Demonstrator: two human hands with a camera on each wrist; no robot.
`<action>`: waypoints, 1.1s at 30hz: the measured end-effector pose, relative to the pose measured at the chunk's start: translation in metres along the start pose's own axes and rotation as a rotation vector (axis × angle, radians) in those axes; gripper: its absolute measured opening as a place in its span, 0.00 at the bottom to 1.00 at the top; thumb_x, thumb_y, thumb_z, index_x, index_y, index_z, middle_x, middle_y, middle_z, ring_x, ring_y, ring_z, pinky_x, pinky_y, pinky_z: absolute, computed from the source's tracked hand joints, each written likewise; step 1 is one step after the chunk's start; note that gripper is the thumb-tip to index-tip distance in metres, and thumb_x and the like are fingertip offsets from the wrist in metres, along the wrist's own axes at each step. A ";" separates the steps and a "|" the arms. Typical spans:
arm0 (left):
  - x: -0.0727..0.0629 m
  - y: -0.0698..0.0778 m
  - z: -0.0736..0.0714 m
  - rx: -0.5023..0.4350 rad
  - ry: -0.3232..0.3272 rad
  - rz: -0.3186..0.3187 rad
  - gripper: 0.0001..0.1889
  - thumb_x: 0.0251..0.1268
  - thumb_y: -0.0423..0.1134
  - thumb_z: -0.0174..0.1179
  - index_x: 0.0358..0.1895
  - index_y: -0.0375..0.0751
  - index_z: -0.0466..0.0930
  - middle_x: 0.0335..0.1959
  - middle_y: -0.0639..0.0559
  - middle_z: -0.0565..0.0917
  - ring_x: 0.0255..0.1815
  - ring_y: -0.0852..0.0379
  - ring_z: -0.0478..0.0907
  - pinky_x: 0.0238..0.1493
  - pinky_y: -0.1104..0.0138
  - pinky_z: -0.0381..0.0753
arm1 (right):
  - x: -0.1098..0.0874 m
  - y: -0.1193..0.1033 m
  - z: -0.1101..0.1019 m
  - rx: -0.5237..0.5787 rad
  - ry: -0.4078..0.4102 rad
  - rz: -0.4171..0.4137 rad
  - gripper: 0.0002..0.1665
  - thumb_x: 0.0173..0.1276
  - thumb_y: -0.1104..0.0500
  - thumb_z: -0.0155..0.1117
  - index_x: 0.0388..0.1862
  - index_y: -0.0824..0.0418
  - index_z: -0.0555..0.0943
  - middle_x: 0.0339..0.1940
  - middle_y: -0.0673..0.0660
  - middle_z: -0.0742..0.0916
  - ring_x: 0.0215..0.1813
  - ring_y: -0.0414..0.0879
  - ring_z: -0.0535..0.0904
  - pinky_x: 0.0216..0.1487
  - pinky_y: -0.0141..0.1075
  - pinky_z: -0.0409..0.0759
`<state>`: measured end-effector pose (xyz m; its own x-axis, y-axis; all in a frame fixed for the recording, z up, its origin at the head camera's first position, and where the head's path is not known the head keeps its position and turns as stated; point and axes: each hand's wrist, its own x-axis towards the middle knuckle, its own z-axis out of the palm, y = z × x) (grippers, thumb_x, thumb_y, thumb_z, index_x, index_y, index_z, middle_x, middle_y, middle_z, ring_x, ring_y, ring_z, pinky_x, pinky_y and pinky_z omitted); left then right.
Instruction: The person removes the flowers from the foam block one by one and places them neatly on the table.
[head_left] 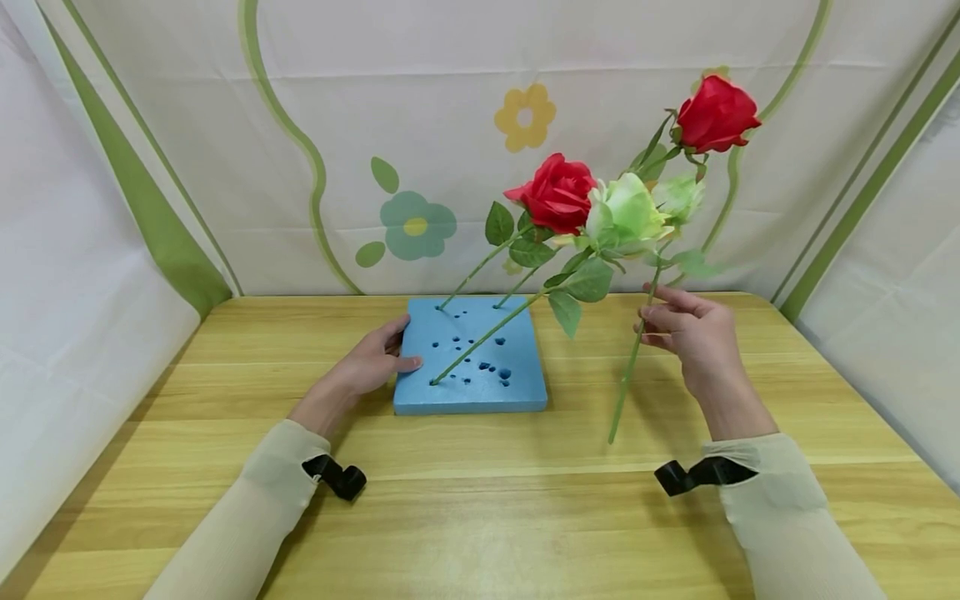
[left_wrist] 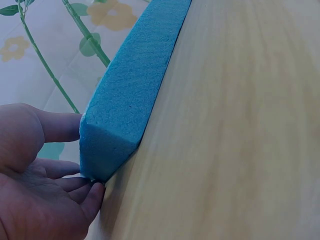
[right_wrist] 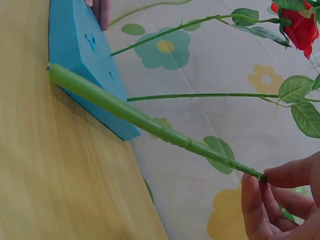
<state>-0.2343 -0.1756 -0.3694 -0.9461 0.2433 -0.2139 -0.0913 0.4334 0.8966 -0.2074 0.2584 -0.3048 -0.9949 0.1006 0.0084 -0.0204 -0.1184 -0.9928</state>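
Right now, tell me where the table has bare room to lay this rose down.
Bare wood table lies between the two sleeves, in front of the blue foam block, and left of the left hand. It is crowded above the block, where stems lean toward the right hand holding the red rose.

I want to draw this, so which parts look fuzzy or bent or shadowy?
Head view: even light, the table edges bow slightly, and the held rose is a little soft. Left wrist view: the left hand is big and slightly blurred against the sharp foam block. Right wrist view: the stem looks thick and soft close up.
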 end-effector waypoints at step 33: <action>-0.001 0.000 0.000 0.000 0.001 0.002 0.46 0.80 0.35 0.60 0.89 0.44 0.38 0.90 0.42 0.45 0.91 0.40 0.45 0.89 0.47 0.51 | 0.017 0.036 -0.003 -0.344 -0.080 0.103 0.32 0.79 0.65 0.63 0.79 0.71 0.69 0.32 0.37 0.88 0.36 0.33 0.88 0.40 0.29 0.89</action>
<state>-0.2338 -0.1755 -0.3691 -0.9465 0.2433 -0.2121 -0.0897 0.4331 0.8969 -0.2251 0.2593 -0.3412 -0.9949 0.0259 -0.0980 0.1012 0.2166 -0.9710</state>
